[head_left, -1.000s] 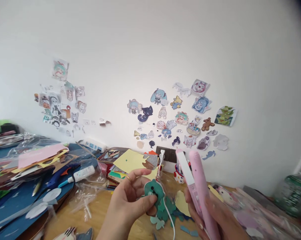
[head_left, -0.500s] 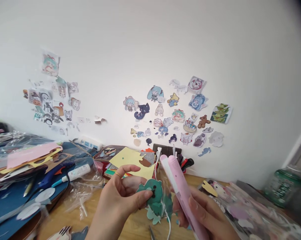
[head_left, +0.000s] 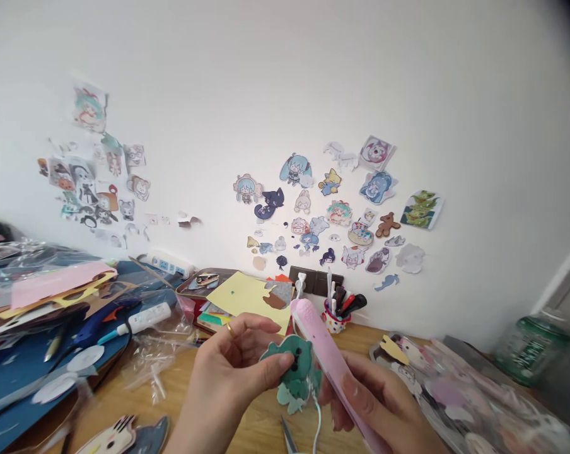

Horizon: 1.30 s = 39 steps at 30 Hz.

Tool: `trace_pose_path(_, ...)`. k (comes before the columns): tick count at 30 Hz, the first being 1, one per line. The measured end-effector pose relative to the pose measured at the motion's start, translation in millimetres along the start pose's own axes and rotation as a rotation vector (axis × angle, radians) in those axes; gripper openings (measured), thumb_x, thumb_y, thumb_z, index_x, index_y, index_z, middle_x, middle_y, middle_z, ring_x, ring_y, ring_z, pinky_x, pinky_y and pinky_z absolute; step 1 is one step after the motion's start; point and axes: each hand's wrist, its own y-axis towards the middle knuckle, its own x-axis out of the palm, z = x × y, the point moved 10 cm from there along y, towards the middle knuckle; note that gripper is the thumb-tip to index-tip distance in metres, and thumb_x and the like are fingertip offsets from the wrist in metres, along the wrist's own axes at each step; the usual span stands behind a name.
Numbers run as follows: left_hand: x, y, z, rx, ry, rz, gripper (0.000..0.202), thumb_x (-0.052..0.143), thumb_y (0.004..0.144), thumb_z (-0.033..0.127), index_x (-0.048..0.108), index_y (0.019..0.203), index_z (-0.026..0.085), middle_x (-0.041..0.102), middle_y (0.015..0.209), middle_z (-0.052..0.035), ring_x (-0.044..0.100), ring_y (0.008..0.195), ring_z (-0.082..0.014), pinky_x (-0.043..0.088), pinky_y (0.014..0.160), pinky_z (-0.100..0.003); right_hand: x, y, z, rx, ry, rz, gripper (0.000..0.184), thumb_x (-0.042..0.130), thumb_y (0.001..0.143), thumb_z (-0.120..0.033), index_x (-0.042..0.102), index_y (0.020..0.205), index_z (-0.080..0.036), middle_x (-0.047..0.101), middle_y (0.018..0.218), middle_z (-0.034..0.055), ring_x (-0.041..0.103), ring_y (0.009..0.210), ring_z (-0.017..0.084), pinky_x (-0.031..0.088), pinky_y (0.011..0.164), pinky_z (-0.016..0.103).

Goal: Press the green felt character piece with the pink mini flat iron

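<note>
My left hand pinches a teal felt cut-out shaped like a small animal with a black dot eye, thumb on its front. A ring shows on one finger. My right hand is wrapped round a pink clamp-style tool with a white cable hanging from it. The tool's jaws look closed and its tip rests right beside the cut-out's upper right edge. More pale teal pieces dangle under the cut-out.
A wooden desk carries felt sheets in plastic bags, a white glue tube, a tin with a yellow sheet, a cup of pens, scissors, a green jar. Stickers cover the wall.
The pink tool has closed and swung left and down, from held apart to touching the teal cut-out. The view shifted slightly; my left hand kept its pinch.
</note>
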Motion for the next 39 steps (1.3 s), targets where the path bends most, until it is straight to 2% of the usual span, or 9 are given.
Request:
trace_pose_path(16,0.3,1,-5,0.000,0.013,-0.010,0.025,0.076,0.058,0.018,0.055,0.073,0.016,0.060,0.061,0.0032,0.050,0.050,-0.0070,0.039,0.043,-0.014,2,4,1,-0.021,-0.046,-0.021,0.032,0.050,0.080,-0.043,0.061,0.067,-0.016,0.051,0.061,-0.0003,0.044,0.054,0.012,0.032,0.053,0.024)
trace_pose_path(21,0.7,1,-5,-0.001,0.020,-0.011,0.025,0.076,0.058,0.018,0.055,0.071,0.016,0.059,0.058,0.0039,0.048,0.048,-0.0064,0.038,0.042,-0.014,0,7,5,-0.035,-0.020,-0.003,0.031,0.051,0.079,-0.044,0.060,0.070,-0.015,0.051,0.061,-0.0003,0.044,0.054,0.011,0.031,0.052,0.024)
trace_pose_path(26,0.7,2,-7,-0.010,0.002,-0.030,0.025,0.076,0.058,0.018,0.055,0.072,0.017,0.060,0.058,0.0040,0.050,0.048,-0.0065,0.038,0.043,-0.014,0,10,10,-0.072,-0.022,-0.051,0.035,0.051,0.079,-0.047,0.059,0.078,-0.014,0.052,0.065,0.0013,0.044,0.053,0.011,0.033,0.051,0.025)
trace_pose_path(30,0.8,2,-10,-0.016,-0.017,-0.043,0.026,0.076,0.058,0.017,0.054,0.073,0.017,0.061,0.062,0.0035,0.051,0.048,-0.0067,0.039,0.044,-0.015,-7,9,10,-0.072,-0.025,0.018,0.039,0.053,0.075,-0.051,0.059,0.082,-0.012,0.052,0.062,0.0008,0.045,0.051,0.011,0.033,0.050,0.025)
trace_pose_path(35,3.7,4,-10,-0.028,-0.017,-0.060,0.026,0.076,0.058,0.018,0.054,0.071,0.017,0.060,0.058,0.0040,0.051,0.048,-0.0067,0.039,0.044,-0.014,-7,7,10,-0.053,-0.030,0.040,0.038,0.054,0.075,-0.051,0.058,0.076,-0.013,0.048,0.060,-0.0012,0.043,0.050,0.009,0.032,0.048,0.023)
trace_pose_path(39,2.9,7,-9,-0.027,-0.017,-0.057,0.026,0.077,0.057,0.018,0.054,0.070,0.017,0.059,0.055,0.0047,0.047,0.045,-0.0053,0.037,0.043,-0.014,-2,11,11,-0.066,-0.035,-0.032,0.036,0.050,0.078,-0.049,0.058,0.081,-0.014,0.050,0.062,-0.0002,0.045,0.051,0.011,0.034,0.049,0.024)
